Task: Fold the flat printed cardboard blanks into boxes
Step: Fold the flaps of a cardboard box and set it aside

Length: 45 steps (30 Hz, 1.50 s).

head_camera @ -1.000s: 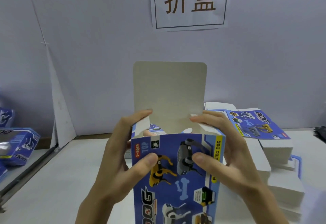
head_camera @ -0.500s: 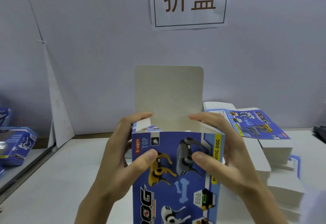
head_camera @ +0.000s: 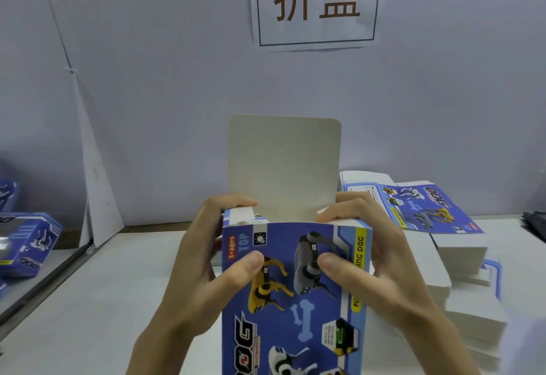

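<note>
A blue printed box [head_camera: 295, 309] with toy dogs on its front stands upright in front of me. Its grey-backed lid flap [head_camera: 283, 168] sticks straight up at the back. My left hand [head_camera: 201, 271] grips the box's left side, thumb on the front, forefinger pressing the left side flap [head_camera: 240, 214] inward. My right hand [head_camera: 381, 262] grips the right side the same way, its forefinger pushing the right side flap [head_camera: 342, 220] down. The box's bottom is out of view.
Stacks of flat printed blanks [head_camera: 428, 212] lie at the right on the white table [head_camera: 103, 300]. Folded blue boxes [head_camera: 29, 241] sit on a lower ledge at the left. A wall with a paper sign [head_camera: 316, 5] stands close behind.
The two side flaps have been pressed further inward and down by my forefingers. The box sits slightly lower and straighter; the lid flap stays upright.
</note>
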Each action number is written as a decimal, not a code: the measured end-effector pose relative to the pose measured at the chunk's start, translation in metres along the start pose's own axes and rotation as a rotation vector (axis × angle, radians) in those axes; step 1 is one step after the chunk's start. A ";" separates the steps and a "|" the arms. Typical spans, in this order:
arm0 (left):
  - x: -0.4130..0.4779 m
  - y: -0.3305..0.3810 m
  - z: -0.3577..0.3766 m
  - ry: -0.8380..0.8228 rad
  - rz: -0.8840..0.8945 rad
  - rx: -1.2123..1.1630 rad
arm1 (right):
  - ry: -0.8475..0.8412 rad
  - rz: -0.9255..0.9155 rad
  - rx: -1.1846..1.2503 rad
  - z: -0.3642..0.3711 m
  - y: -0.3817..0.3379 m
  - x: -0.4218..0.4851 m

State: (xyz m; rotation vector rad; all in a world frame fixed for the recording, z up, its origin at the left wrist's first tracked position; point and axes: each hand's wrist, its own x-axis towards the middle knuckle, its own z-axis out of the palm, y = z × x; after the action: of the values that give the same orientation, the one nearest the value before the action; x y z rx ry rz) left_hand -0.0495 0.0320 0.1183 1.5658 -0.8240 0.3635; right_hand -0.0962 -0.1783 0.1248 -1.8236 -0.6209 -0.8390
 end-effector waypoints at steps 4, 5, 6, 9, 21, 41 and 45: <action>-0.001 0.001 -0.001 0.007 0.012 0.002 | -0.006 0.021 0.011 -0.002 -0.001 0.000; -0.001 0.002 0.000 0.003 -0.006 -0.004 | -0.003 0.012 0.006 -0.003 -0.002 0.001; -0.001 0.003 0.001 0.000 -0.022 -0.013 | -0.002 0.006 0.002 -0.003 -0.002 0.001; 0.000 0.003 -0.001 0.007 -0.030 0.001 | -0.006 0.033 -0.005 -0.004 -0.003 0.001; 0.006 0.013 0.017 0.096 0.141 0.485 | 0.257 0.067 -0.196 0.019 0.004 -0.001; -0.001 0.023 0.030 0.113 0.277 0.826 | -0.009 0.088 -0.086 0.017 -0.003 -0.008; 0.001 0.024 0.023 0.132 0.300 0.837 | -0.054 0.087 -0.091 0.015 -0.005 -0.007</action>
State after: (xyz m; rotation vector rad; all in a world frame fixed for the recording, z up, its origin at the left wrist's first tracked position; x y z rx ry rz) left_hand -0.0707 0.0101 0.1322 2.1468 -0.8517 1.1257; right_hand -0.1002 -0.1630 0.1176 -1.9469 -0.5405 -0.7731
